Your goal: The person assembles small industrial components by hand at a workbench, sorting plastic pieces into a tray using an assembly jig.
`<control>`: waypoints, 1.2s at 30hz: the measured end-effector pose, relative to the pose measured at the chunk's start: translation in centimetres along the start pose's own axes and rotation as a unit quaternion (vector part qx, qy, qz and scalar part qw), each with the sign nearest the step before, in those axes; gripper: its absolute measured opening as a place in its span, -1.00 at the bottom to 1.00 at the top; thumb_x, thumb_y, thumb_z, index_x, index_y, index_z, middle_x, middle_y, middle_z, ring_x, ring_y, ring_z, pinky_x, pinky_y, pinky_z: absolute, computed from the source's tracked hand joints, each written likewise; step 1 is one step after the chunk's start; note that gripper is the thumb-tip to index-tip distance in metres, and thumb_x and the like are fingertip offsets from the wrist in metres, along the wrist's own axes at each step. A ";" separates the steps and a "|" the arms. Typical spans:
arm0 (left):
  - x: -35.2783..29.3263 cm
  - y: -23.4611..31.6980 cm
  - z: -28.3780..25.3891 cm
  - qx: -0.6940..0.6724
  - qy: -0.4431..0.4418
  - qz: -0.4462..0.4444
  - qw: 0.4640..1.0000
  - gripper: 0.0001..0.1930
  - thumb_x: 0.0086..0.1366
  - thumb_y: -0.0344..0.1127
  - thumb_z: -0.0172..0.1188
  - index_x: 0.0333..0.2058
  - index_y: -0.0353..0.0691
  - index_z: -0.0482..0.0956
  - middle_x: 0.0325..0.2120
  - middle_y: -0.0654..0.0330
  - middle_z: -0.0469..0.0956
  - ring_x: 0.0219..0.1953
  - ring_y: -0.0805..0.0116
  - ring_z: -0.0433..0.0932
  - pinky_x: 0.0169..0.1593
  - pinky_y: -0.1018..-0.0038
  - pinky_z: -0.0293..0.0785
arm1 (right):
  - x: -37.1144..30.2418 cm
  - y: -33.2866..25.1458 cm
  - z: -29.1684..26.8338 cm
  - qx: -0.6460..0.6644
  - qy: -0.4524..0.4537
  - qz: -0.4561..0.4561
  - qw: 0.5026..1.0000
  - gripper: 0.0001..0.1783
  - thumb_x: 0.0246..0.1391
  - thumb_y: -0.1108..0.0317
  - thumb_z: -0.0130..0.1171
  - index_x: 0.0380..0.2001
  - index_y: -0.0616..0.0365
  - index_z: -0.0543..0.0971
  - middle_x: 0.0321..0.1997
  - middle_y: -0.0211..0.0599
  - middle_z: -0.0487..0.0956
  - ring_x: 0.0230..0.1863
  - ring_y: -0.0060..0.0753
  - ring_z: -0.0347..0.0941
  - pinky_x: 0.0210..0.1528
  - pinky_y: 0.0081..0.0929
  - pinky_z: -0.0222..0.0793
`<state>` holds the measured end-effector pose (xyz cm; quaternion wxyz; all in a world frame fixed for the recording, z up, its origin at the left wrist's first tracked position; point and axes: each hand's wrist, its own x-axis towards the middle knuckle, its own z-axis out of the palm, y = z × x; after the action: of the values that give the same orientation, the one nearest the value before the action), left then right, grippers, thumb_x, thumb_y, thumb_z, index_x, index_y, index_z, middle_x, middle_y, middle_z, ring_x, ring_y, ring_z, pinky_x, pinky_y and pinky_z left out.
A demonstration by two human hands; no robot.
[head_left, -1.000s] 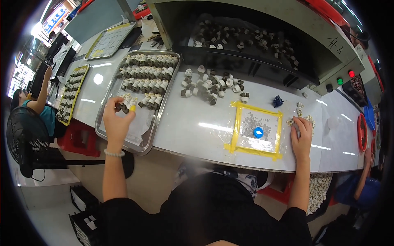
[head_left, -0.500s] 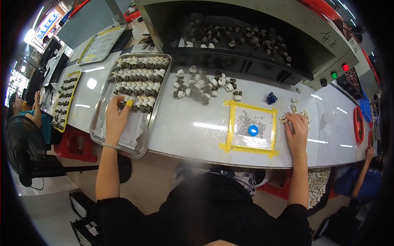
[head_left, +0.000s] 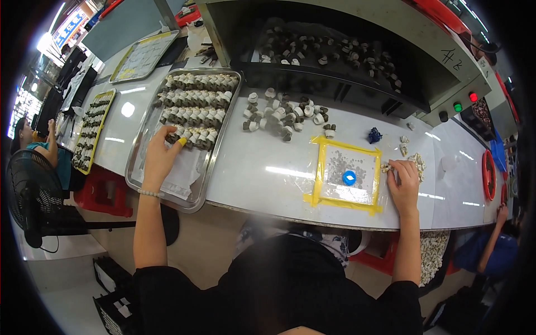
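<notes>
At left of frame, we locate the metal tray (head_left: 138,166). Our left hand (head_left: 160,159), fingers narrow, meets its lowest row of two-tone parts (head_left: 200,138); we cannot confirm a grip. At right, our right hand (head_left: 404,183) pinches a pale piece (head_left: 385,167).

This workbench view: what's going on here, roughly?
At a white table, a person's left hand is at the left end of the nearest row of dark-and-white pieces in a metal tray; its grip is unclear. The right hand holds a small pale piece beside a yellow-taped square. Loose pieces lie right of the tray.
</notes>
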<state>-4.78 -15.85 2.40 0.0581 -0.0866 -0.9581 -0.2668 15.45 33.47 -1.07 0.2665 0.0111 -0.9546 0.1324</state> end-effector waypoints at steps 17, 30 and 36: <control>-1.6 2.6 -0.2 0.073 0.041 0.045 0.995 -0.46 -0.01 -0.28 0.36 -0.04 -0.34 0.43 -0.13 -0.06 0.51 -0.10 0.02 0.47 -0.07 0.27 0.39 | 0.5 -1.4 -1.1 0.002 -0.029 -0.013 0.999 -0.75 -0.27 0.58 0.22 -0.38 0.21 0.56 -0.34 -0.27 0.55 -0.28 -0.21 0.43 -0.20 -0.31 0.33; -2.5 14.1 10.7 0.023 -0.054 0.198 0.978 -0.39 0.05 -0.53 -0.04 0.16 -0.09 0.33 0.19 -0.20 0.15 0.27 -0.26 0.03 0.18 -0.04 0.12 | -0.2 -5.6 -1.5 0.047 -0.082 -0.027 0.995 -0.77 -0.20 0.59 0.16 -0.36 0.16 0.58 -0.40 -0.27 0.55 -0.37 -0.21 0.45 -0.31 -0.33 0.40; -4.9 13.8 9.8 0.024 -0.109 0.275 0.955 -0.42 0.00 -0.62 -0.11 0.06 -0.13 0.44 0.19 -0.14 0.17 0.29 -0.25 -0.01 0.18 -0.06 0.10 | -1.2 -4.7 -1.0 0.092 -0.069 0.005 0.993 -0.73 -0.17 0.64 0.12 -0.31 0.21 0.57 -0.26 -0.23 0.57 -0.27 -0.19 0.48 -0.22 -0.36 0.42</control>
<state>2.05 0.25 0.19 0.0268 -0.3742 -0.9038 -0.2061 17.44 29.15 0.30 0.1974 0.0394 -0.9545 0.2199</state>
